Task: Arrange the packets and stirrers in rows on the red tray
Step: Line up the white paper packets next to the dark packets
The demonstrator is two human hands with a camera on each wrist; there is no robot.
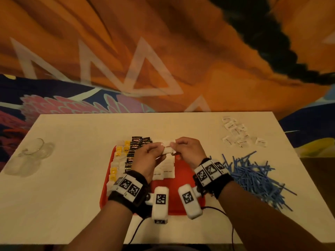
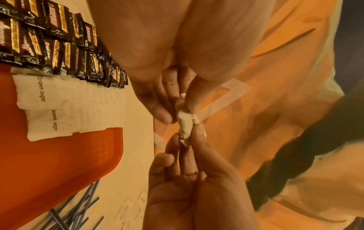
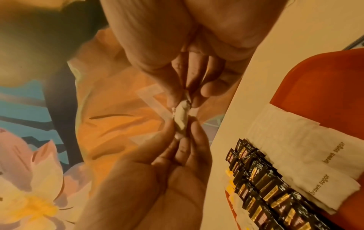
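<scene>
Both hands hold a small white sugar packet (image 1: 167, 147) (image 2: 185, 126) (image 3: 182, 118) in the air above the far half of the red tray (image 1: 181, 182). My left hand (image 1: 160, 148) (image 2: 182, 101) pinches one end, and my right hand (image 1: 176, 144) (image 3: 186, 96) pinches the other. On the tray lie a row of yellow tea packets (image 1: 117, 160), a row of black coffee packets (image 1: 133, 154) (image 2: 59, 43) (image 3: 265, 194) and a row of white "brown sugar" packets (image 1: 166, 171) (image 2: 69, 105) (image 3: 305, 163). The tray's right side (image 2: 49, 163) (image 3: 325, 80) is bare red.
A loose heap of blue stirrers (image 1: 253, 178) lies on the white table right of the tray. Several white packets (image 1: 239, 133) are scattered at the far right corner. Clear plastic cups (image 1: 30, 156) sit at the left edge. Patterned fabric lies beyond the table.
</scene>
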